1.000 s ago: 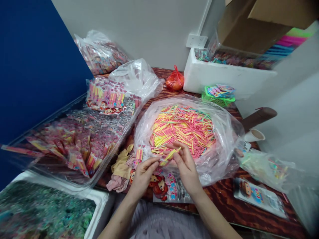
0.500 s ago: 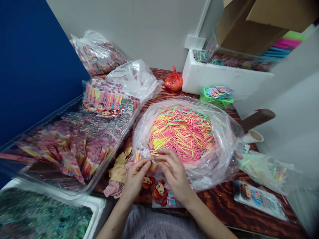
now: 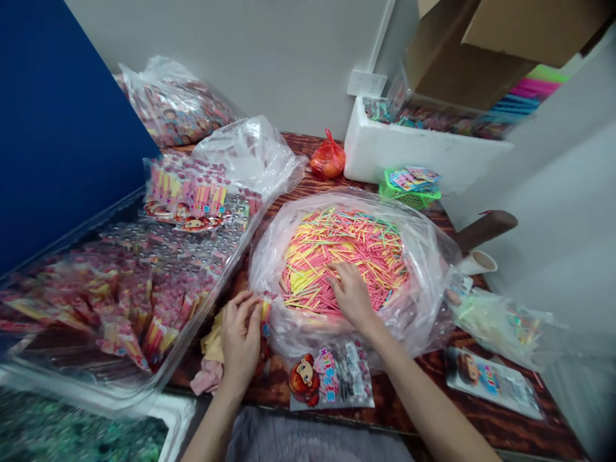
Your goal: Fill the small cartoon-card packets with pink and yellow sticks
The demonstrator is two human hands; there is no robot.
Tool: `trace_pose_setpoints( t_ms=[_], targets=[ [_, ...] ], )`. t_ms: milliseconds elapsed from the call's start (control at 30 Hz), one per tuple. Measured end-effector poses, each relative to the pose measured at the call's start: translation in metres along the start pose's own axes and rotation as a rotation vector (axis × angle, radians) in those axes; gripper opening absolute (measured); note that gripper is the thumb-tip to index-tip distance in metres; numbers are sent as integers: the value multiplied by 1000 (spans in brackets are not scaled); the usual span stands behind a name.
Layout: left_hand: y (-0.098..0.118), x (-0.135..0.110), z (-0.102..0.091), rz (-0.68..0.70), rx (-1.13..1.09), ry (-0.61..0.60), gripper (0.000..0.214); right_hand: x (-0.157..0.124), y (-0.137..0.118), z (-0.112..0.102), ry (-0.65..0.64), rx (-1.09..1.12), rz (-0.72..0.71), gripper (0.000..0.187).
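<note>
clear bag (image 3: 433,256) on the table (image 3: 529,431) holds a heap of thin pink, yellow and green sticks (image 3: 366,250). right hand (image 3: 351,295) presses into it, grip unclear. left hand (image 3: 240,337) pinches a small packet (image 3: 265,312) beside the bag.

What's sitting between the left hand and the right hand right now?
Head view: beyond the packet held in the left hand come the crumpled rim of the clear bag and coloured sticks, up to the right hand.

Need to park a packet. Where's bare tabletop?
Bare dark wooden tabletop shows between the two flat cartoon-printed packets in front, and behind the clear bag of coloured sticks beside the small orange bag. The clear tray of packets crowds the left.
</note>
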State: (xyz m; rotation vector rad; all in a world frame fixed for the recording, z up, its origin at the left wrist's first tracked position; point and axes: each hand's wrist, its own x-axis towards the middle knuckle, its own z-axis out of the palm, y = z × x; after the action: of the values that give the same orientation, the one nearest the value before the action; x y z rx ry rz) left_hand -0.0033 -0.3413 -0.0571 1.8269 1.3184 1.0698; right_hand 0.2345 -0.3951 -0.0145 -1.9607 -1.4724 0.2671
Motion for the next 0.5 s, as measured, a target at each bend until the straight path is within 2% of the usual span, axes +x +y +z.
trace_pose_setpoints(
  t_ms=[100, 200, 333, 500],
  targets=[
    [-8, 2, 13, 37, 152, 28, 26, 33, 38, -1, -45, -492, 42, 31],
    [-9, 1, 16, 54, 180, 45, 34, 51, 52, -2, -132, -729, -14, 30],
    [-8, 0, 11, 36, 163, 10, 32, 56, 50, 3, -173, -841, -101, 28],
    [-9, -2, 9, 9, 126, -23, 28, 57, 48, 10, -210, -861, -150, 30]
  ],
)
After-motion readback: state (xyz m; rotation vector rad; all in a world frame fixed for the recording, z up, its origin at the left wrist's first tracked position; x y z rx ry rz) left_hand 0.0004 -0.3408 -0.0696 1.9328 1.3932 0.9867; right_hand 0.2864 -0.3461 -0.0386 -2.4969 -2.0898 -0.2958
